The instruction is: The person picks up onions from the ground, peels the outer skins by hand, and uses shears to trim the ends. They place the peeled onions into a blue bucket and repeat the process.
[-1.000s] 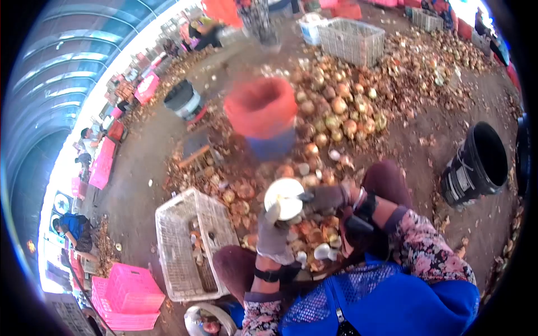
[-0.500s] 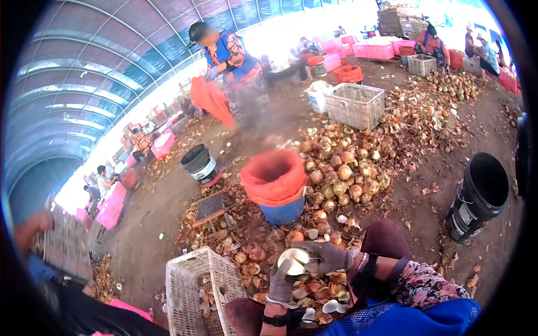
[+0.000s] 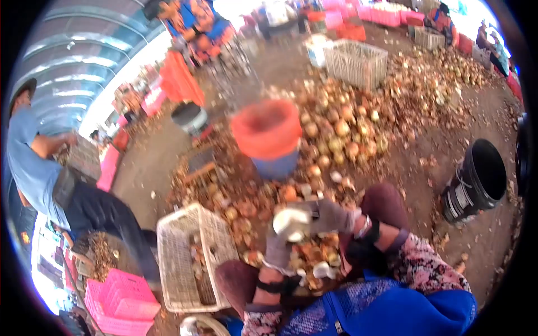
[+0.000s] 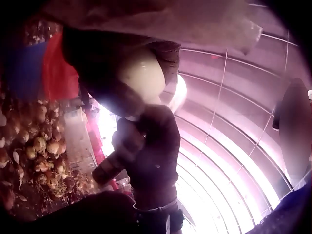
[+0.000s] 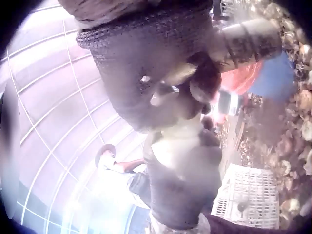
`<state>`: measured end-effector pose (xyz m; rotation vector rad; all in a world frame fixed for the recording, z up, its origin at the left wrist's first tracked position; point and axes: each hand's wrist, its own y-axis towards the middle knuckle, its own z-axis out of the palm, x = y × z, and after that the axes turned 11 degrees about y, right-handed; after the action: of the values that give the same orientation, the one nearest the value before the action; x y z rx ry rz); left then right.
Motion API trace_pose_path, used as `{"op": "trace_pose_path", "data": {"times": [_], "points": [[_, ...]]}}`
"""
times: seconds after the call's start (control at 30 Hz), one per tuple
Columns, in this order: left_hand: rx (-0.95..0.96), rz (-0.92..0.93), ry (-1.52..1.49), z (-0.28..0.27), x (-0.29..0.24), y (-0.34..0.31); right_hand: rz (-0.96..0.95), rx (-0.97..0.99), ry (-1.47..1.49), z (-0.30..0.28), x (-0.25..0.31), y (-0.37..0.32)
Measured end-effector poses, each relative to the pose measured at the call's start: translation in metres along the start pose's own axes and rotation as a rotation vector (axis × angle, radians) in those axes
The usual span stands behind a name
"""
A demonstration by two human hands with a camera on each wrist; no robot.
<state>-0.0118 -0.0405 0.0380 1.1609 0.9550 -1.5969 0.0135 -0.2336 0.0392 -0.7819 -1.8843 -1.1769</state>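
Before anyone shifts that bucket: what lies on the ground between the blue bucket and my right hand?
Onions and pale scraps, seen in the head view.

Gloves (image 5: 139, 63) were matt, rough knit cloth. Peeled onion (image 3: 291, 222) looked smooth, faintly glossy. Near-left crate (image 3: 170, 266) was matt plastic lattice; pink crates (image 3: 124, 299), smooth plastic. Right black bucket (image 3: 464, 180) was smooth plastic with slight sheen. Blue vest (image 3: 398, 299) combined smooth cloth and mesh. Ground (image 3: 417, 196) appeared matt.

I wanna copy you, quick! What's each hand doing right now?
Left hand: curled round a peeled onion.
Right hand: closed round a banded handle; tool unclear.
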Motion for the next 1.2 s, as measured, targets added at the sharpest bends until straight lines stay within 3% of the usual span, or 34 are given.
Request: {"op": "trace_pose_path", "data": {"times": [0.07, 0.13, 0.27, 0.3, 0.37, 0.47, 0.53, 0.63, 0.73, 0.83, 0.87, 0.97, 1.0, 1.07, 1.1, 1.2], "points": [[0.021, -0.101, -0.007, -0.008, 0.003, -0.002, 0.147, 0.056, 0.114, -0.008, 0.003, 0.000], [-0.018, -0.038, 0.031, 0.001, -0.005, -0.003, 0.057, 0.062, 0.063, -0.010, -0.004, 0.001], [0.026, -0.104, 0.034, 0.002, -0.010, -0.004, 0.453, 0.143, 0.317, -0.022, 0.015, 0.004], [0.064, -0.117, 0.041, -0.003, -0.009, -0.003, 0.250, 0.100, 0.166, -0.024, 0.005, 0.004], [0.102, -0.067, -0.028, -0.001, -0.005, -0.001, 0.125, 0.001, 0.366, -0.023, -0.012, 0.007], [0.141, -0.213, -0.113, -0.006, -0.001, -0.002, 0.602, -0.053, 0.629, -0.045, 0.000, 0.003], [0.109, -0.151, -0.209, -0.002, -0.002, -0.001, 0.487, -0.165, 0.699, -0.038, -0.007, 0.001], [0.137, -0.049, -0.277, -0.008, -0.002, -0.002, 0.604, -0.318, 0.954, -0.032, -0.005, 0.002], [0.042, 0.015, -0.265, -0.008, 0.000, 0.002, 0.785, -0.183, 0.515, -0.034, -0.005, 0.000], [-0.158, -0.060, -0.345, -0.018, 0.003, 0.008, 0.618, 0.167, -0.051, -0.009, -0.068, -0.017], [-0.238, -0.070, -0.373, -0.023, 0.007, 0.011, 0.743, 0.340, -0.236, -0.007, -0.067, -0.015], [-0.292, 0.006, -0.390, -0.032, 0.005, 0.012, 0.688, 0.368, -0.055, -0.007, -0.077, -0.010], [-0.338, 0.020, -0.406, -0.032, 0.005, 0.013, 0.368, 0.174, 0.073, -0.003, -0.091, 0.005], [-0.356, 0.176, -0.114, -0.031, 0.011, 0.016, 0.601, 0.178, 0.333, -0.044, 0.017, 0.062], [-0.365, 0.246, 0.035, -0.030, 0.015, 0.017, 0.575, -0.068, 0.553, -0.046, 0.003, 0.088], [-0.251, 0.182, -0.059, -0.023, -0.009, 0.006, 0.505, -0.191, 0.577, -0.057, 0.035, 0.131]]}}
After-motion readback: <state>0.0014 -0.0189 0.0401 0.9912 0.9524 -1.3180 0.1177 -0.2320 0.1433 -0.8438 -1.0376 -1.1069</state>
